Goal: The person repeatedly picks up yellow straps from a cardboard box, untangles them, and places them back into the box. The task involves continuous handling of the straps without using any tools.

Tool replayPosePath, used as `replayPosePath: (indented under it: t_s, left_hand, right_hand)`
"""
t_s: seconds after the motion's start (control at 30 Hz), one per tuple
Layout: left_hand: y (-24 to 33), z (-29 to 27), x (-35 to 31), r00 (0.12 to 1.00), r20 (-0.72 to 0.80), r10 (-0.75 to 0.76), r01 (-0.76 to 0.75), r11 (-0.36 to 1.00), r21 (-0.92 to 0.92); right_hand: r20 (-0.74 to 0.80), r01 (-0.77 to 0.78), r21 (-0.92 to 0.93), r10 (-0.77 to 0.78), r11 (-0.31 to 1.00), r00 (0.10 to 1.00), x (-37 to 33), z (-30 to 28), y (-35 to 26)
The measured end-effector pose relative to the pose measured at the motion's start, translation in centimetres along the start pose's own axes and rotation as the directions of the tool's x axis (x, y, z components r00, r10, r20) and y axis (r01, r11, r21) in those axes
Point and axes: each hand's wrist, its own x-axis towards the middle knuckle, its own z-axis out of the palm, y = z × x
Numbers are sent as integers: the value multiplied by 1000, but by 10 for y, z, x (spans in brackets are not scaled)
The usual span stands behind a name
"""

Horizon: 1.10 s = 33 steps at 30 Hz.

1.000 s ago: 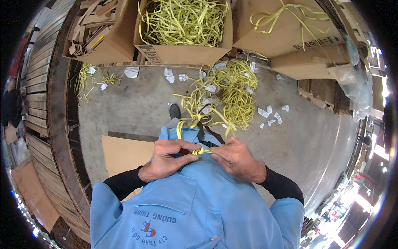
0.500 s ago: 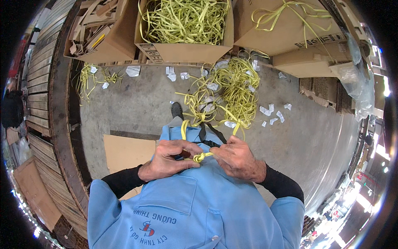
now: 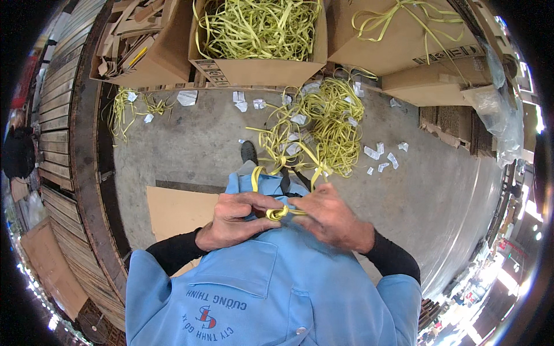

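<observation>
In front of my chest, my left hand point(image 3: 239, 214) pinches a looped knot in a yellow strap point(image 3: 277, 214) between thumb and fingers. My right hand point(image 3: 334, 218) is closed on the strap just right of the knot, its fingers a little blurred. Other lengths of the strap rise beyond both hands in loops and run down towards the floor. A big tangled heap of yellow straps point(image 3: 334, 127) lies on the floor ahead of me, with looser strands on its left side.
Along the far side stand a cardboard box full of yellow straps point(image 3: 259, 72), a box of cardboard scraps point(image 3: 150, 66) at left and another carton point(image 3: 427, 81) at right. Paper scraps point(image 3: 187, 97) dot the floor. A flat cardboard sheet point(image 3: 179, 210) lies left of me. My shoe point(image 3: 249, 151) shows ahead.
My right hand has moved slightly left and its fingers have come closer to the knot. The knot's loop looks wider now. My left hand keeps its pinch.
</observation>
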Motion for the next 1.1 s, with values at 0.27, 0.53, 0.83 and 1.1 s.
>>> replayPosePath:
  t_s: [0.27,0.53,0.83,1.1]
  left_hand:
    - [7,-1,6,997,61,-50,53,997,-58]
    - [3,2,10,996,-18,92,-89,989,121]
    - [1,-1,12,998,58,-38,32,995,100]
    - [-9,9,27,977,-210,23,-18,1000,25]
  right_hand:
    - [100,6,-96,4,995,995,-3,-7,9]
    - [56,-40,19,39,999,998,8,-1,7]
    - [176,-62,-30,66,998,982,9,-5,9]
    - [-197,-188,103,205,977,959,26,6,-2]
